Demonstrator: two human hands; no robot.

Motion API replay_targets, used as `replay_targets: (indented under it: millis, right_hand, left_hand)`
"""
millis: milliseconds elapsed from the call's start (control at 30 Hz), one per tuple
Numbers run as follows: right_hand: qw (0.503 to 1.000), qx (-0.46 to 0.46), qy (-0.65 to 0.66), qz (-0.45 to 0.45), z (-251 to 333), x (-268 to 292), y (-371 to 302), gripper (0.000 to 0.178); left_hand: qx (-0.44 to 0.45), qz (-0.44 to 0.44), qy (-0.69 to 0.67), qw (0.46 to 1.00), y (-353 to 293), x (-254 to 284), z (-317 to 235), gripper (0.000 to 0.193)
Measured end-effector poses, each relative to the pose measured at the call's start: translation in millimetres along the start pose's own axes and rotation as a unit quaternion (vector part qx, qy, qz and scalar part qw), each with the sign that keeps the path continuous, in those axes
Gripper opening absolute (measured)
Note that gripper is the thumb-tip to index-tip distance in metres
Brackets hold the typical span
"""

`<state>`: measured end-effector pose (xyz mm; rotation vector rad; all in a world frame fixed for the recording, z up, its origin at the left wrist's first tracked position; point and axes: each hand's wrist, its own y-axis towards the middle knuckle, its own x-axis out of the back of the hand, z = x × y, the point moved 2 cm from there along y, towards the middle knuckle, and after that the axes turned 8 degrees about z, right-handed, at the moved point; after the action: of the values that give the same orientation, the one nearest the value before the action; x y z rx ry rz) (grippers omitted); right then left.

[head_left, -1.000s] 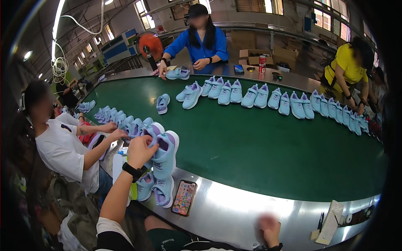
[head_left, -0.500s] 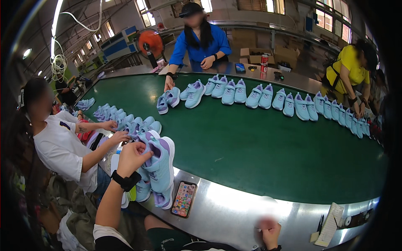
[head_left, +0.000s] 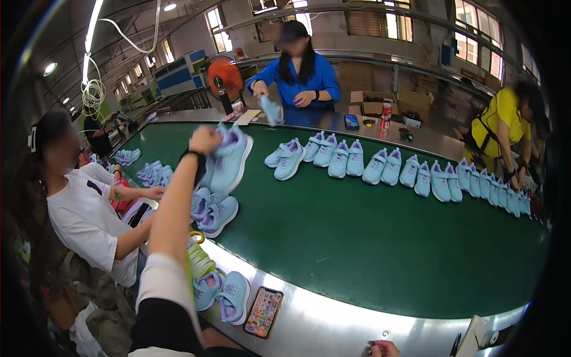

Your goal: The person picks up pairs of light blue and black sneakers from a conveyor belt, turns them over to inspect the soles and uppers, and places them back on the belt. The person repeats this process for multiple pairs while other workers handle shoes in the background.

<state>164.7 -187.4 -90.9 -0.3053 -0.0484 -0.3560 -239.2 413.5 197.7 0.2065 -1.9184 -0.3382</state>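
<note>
My left hand [head_left: 204,140] reaches far forward, shut on a pair of light blue sneakers [head_left: 232,160] with white soles, lifted over the green belt [head_left: 333,238]. Its fingers grip the shoes near the collars. Just below, another blue sneaker [head_left: 219,215] rests at the belt's left edge with others beside it. On the metal edge closest to me stand two more sneakers [head_left: 234,297], beside a phone [head_left: 263,312] with a lit screen. At the bottom edge my right hand [head_left: 383,349] shows only in part, fingers curled; what they hold, if anything, I cannot make out.
A long row of sneakers [head_left: 375,166] lines the belt's far side. Opposite, a person in blue [head_left: 309,77] holds a sneaker [head_left: 270,110]. A person in white [head_left: 98,214] sits at left; one in yellow [head_left: 505,119] works far right. A yellow tape roll [head_left: 196,238] lies near my left arm.
My left hand has lifted the pair and carried it forward over the belt. The person opposite has raised a shoe off the belt. My right hand has sunk toward the lower edge.
</note>
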Motion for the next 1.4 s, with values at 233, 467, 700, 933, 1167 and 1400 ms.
replay_targets:
  millis: [233,467,700,933,1167,1400]
  right_hand:
    - [1.000,-0.007,-0.009,-0.027,5.0,-13.6,3.3,0.019]
    - [0.999,0.023,-0.014,-0.018,8.0,-23.3,2.7,0.018]
    - [0.999,0.041,0.010,-0.029,11.0,-32.1,2.9,0.018]
    - [0.997,0.052,-0.019,-0.059,2.7,-41.8,12.5,0.014]
    - [0.990,0.113,-0.040,-0.079,-7.6,-46.2,21.0,0.010]
    - [0.918,0.251,-0.306,-0.021,19.6,-70.3,2.0,0.045]
  left_hand:
    - [-0.204,-0.171,-0.080,0.960,49.4,27.3,-7.6,0.029]
    - [-0.002,0.253,0.227,0.940,-78.0,-101.5,138.1,0.060]
    - [0.180,0.331,0.238,0.895,-134.5,-148.8,168.8,0.121]
    - [0.136,0.239,0.112,0.955,-128.1,-149.5,124.5,0.113]
    - [0.007,0.241,-0.106,0.965,-257.5,-85.3,-10.8,0.109]
    - [-0.043,0.403,-0.380,0.832,-499.9,-81.7,-79.9,0.062]
